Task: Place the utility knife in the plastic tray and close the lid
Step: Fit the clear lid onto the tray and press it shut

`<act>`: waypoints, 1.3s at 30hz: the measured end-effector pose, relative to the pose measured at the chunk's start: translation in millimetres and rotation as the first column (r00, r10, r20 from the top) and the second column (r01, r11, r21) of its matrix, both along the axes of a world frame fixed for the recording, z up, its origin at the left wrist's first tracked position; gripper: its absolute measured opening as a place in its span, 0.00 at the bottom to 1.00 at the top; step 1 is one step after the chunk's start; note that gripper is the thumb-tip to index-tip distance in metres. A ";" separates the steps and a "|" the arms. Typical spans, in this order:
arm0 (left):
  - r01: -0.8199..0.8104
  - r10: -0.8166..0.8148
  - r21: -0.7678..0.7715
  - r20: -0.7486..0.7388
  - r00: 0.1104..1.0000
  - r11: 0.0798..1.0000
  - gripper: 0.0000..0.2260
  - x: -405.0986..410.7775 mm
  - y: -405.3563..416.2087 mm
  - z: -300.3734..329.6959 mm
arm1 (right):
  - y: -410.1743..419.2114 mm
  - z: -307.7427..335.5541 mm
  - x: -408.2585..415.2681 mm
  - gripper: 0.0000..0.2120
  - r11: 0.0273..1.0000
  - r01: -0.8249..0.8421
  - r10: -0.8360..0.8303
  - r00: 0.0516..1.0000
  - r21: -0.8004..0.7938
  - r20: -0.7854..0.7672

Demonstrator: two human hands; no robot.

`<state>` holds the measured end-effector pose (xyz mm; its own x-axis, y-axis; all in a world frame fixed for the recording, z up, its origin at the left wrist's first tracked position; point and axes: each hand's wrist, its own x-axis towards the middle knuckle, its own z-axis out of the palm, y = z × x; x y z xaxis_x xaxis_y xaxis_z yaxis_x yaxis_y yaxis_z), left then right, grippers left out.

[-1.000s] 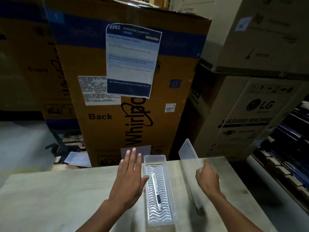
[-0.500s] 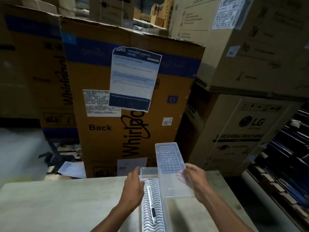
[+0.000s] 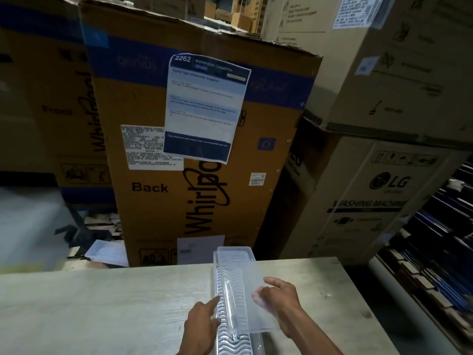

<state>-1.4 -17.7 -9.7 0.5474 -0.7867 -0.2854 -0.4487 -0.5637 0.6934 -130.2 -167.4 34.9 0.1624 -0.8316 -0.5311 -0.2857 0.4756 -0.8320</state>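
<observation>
At the bottom centre of the frame your left hand [image 3: 202,326] rests against the left edge of the plastic tray [image 3: 231,339], fingers loosely curled with the forefinger stretched out to touch the rim, holding nothing. Just right of it, your right hand [image 3: 279,301] grips the right edge of the clear lid [image 3: 245,283], fingers spread along its side. The lid lies tilted over the tray, its far end near the tray's far end and its near right corner off to the right, so it is not seated. The utility knife [image 3: 230,303] lies lengthwise inside the tray on the wavy ribbed floor, seen dimly through the lid. The tray sits on a pale wooden table [image 3: 102,303] filling the lower frame. Beyond the table's far edge, at centre, stands a tall brown cardboard box [image 3: 204,201] with a blue-and-white paper sheet [image 3: 204,108] stuck on it. At right is a washing machine carton [image 3: 378,201].
</observation>
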 end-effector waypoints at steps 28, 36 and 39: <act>-0.240 0.219 -0.037 -0.295 0.930 0.970 0.22 2.4 -2.0 3.9 | 31.6 -9.2 -15.7 0.25 0.813 -0.571 0.418 0.710 -0.114 -0.567; -0.334 0.286 -0.054 -0.401 0.871 0.941 0.14 3.7 -4.8 7.9 | 31.0 -13.0 -13.2 0.25 0.704 -0.707 0.456 0.524 -0.069 -0.719; -0.312 0.271 -0.053 -0.373 0.887 0.949 0.12 3.5 -3.4 10.3 | 30.0 -14.7 -13.1 0.25 0.668 -0.740 0.456 0.495 -0.084 -0.740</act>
